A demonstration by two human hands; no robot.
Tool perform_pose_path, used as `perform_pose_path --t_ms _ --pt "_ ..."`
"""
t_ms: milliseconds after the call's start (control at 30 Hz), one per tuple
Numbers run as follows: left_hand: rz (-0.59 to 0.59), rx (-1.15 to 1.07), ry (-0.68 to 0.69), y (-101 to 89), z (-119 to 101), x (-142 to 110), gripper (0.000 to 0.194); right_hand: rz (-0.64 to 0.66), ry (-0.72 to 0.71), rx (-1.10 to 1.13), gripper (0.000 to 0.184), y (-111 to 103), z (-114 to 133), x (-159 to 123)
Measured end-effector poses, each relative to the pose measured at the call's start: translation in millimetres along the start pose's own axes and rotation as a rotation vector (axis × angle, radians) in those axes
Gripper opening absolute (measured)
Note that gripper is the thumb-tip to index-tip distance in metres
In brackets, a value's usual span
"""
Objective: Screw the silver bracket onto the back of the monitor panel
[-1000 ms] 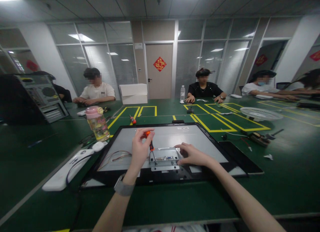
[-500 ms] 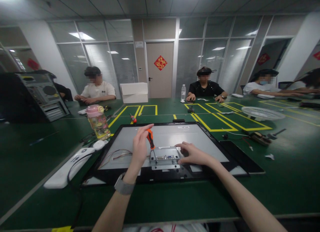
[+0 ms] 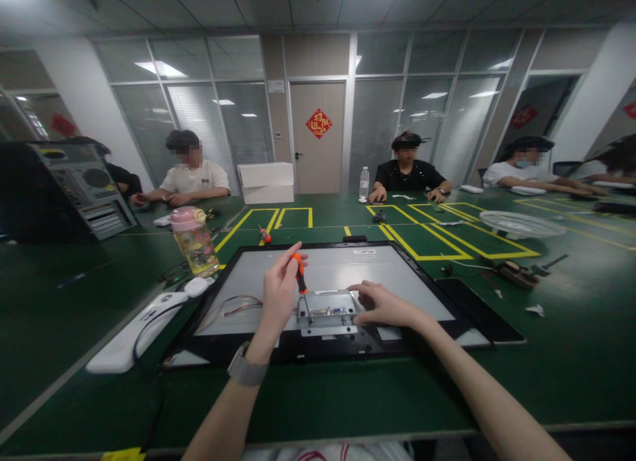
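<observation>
A flat monitor panel lies on the green table with its grey back facing up. Near its front edge sits a metal bracket with a row of connector ports. My left hand grips an orange and black screwdriver, which stands nearly upright, its tip down at the bracket's left side. Whether the tip sits in a screw is too small to tell. My right hand rests at the bracket's right side, thumb and forefinger apart against its edge. Thin wires run from the bracket's left over the panel.
Left of the panel are a white power strip, a pink-lidded bottle and a computer case. A black flat piece and a brown tool lie at right. Several people sit across the table.
The fingers of my left hand have shifted around the screwdriver's handle, which leans slightly differently. My right hand stays at the bracket's edge.
</observation>
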State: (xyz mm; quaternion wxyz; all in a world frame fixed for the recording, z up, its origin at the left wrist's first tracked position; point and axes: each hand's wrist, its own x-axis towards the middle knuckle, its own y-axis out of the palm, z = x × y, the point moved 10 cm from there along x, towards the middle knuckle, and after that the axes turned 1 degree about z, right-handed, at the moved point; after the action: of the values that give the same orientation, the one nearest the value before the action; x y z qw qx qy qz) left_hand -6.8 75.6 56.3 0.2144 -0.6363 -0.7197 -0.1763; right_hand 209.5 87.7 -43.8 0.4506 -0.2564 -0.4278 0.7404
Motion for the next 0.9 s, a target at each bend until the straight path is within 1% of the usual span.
perform_pose_path --t_ms 167,267,333,467,533,633,700,800,900 --pt "0.01 0.121 0.095 1.4 -9.4 -1.8 0.026 0.007 0.022 -0.013 0.065 -1.5 2.1 -1.2" --pt "0.078 0.08 0.08 7.3 -8.2 -2.7 0.031 0.005 0.012 -0.005 0.064 -1.7 2.5 -1.4" --pt "0.1 0.063 0.07 9.8 -7.1 -3.0 0.033 0.005 0.012 0.002 0.065 -1.2 1.1 -1.3" --pt "0.048 0.146 0.13 7.2 -11.3 -3.6 0.028 -0.001 0.003 0.009 0.066 -0.1 -0.9 -0.7" --pt "0.068 0.165 0.143 9.7 -11.7 -4.3 0.031 -0.003 -0.001 0.013 0.067 0.1 -1.1 -0.3" --pt "0.15 0.166 0.126 16.5 -9.5 -5.3 0.04 -0.002 -0.001 0.022 0.068 0.2 -1.3 0.0" --pt "0.172 0.198 0.136 17.3 -10.8 -5.6 0.042 0.0 -0.001 0.025 0.068 0.5 -2.0 0.4" --pt "0.148 0.211 0.127 13.0 -11.2 -4.1 0.044 -0.005 -0.007 0.017 0.068 0.8 -3.2 1.1" --pt "0.089 0.067 0.057 7.2 -6.3 -1.5 0.046 -0.011 -0.012 0.007 0.068 0.7 -3.2 1.7"
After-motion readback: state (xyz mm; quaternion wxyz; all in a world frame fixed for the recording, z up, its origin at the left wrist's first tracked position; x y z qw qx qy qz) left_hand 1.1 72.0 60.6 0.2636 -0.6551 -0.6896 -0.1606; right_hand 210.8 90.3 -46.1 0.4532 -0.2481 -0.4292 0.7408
